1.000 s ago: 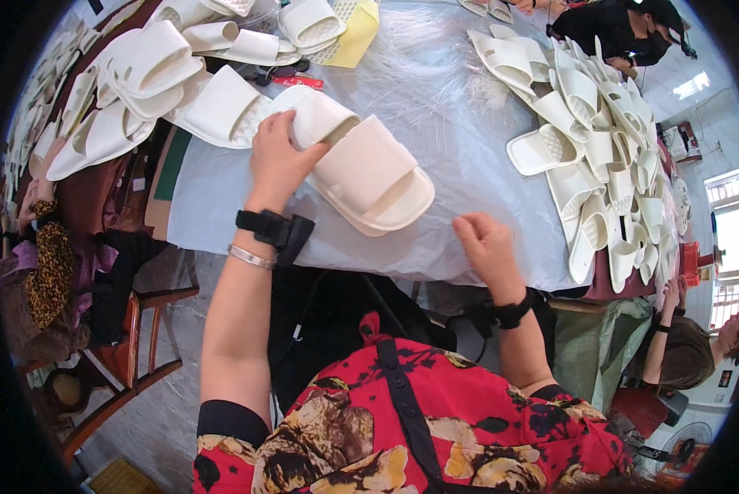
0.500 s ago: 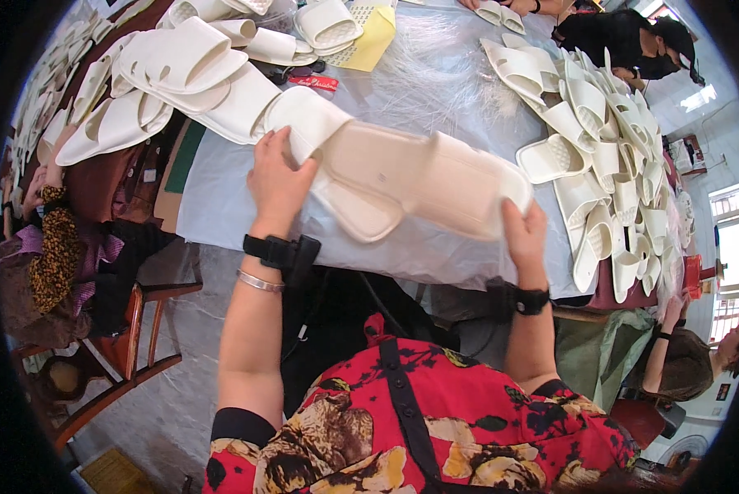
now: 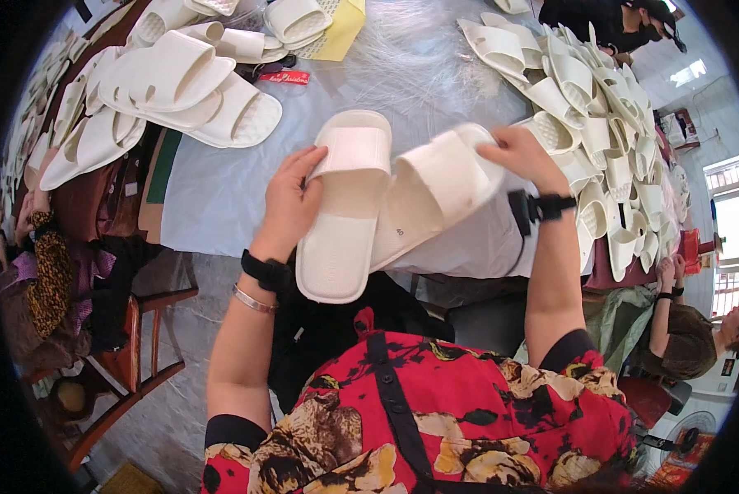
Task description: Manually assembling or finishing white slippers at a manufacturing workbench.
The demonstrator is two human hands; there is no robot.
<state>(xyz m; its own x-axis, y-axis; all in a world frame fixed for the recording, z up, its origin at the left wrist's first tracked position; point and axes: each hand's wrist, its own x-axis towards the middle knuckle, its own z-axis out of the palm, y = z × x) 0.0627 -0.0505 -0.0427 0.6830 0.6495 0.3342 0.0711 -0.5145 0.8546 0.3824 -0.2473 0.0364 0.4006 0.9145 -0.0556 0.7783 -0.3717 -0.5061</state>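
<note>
In front of me are two cream-white slide slippers, side by side with their heel ends toward me. My left hand (image 3: pixel 293 198) is closed on the left slipper (image 3: pixel 336 243), gripping its left edge beside the strap. The slipper stands nearly upright in the picture, and its heel reaches past the table's front edge. My right hand (image 3: pixel 526 156) pinches the toe end of the right slipper (image 3: pixel 447 181), which slants up to the right. Its heel part runs behind the left slipper and is partly hidden.
White slippers are piled on the left (image 3: pixel 163 82) and on the right (image 3: pixel 612 148) of the sheet-covered table (image 3: pixel 229 193). Clear plastic strands (image 3: pixel 410 58), a yellow paper (image 3: pixel 340 33) and a red tag (image 3: pixel 285 77) lie at the back. Other people sit or stand around the table.
The right slipper has swung from stretching down to the right to slanting up to the right. Its companion now stands heel toward me. My right hand has risen. The view has shifted slightly.
</note>
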